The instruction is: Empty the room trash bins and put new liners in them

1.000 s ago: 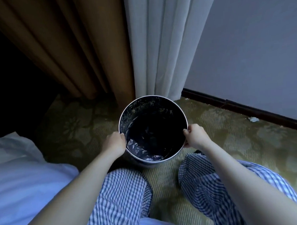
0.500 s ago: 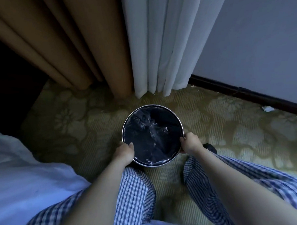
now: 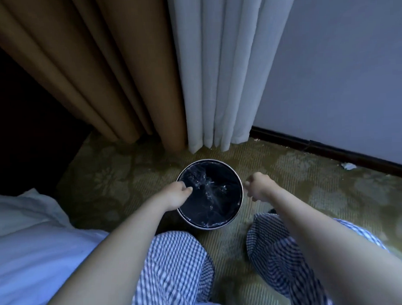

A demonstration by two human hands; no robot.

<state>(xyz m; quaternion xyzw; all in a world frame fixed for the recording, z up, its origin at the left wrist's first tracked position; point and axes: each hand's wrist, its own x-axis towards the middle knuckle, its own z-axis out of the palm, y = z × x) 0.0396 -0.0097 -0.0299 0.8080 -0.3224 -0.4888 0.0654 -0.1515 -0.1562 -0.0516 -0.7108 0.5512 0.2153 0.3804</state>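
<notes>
Metal-rimmed trash bin (image 3: 209, 160): round, upright on the carpet, centre of frame just below the curtain hems, seen from above.
liner (image 3: 217, 204): black plastic, shiny, creased, with small glints; it covers the inside of the bin up to the rim. Nothing seen lying in it.
left hand (image 3: 177, 196): over the left side of the rim, forearm coming up from the lower left. Fingers bent, with the tips inside the bin against the liner. Cannot tell whether they pinch the plastic or only touch it.
right hand (image 3: 258, 188): just beside the right side of the rim, outside the bin. Fingers loosely curled, nothing in them. Contact with the rim not resolvable; looks slightly apart.
checked trousers (image 3: 175, 268): blue-and-white, both knees at the bottom of the frame, one on each side below the bin.
carpet (image 3: 118, 179): olive-gold with a pale floral pattern.
tan curtain (image 3: 95, 76): heavy folds, upper left to centre, reaching the floor.
white curtain (image 3: 215, 71): upper centre, directly right of the tan one, its hem just above the bin.
wall (image 3: 341, 65): pale, upper right, with a dark baseboard (image 3: 333, 150) along its foot.
paper scrap (image 3: 348, 166): small, white, on the carpet beside the baseboard, right of frame.
bedding (image 3: 26, 240): white, lower left.
</notes>
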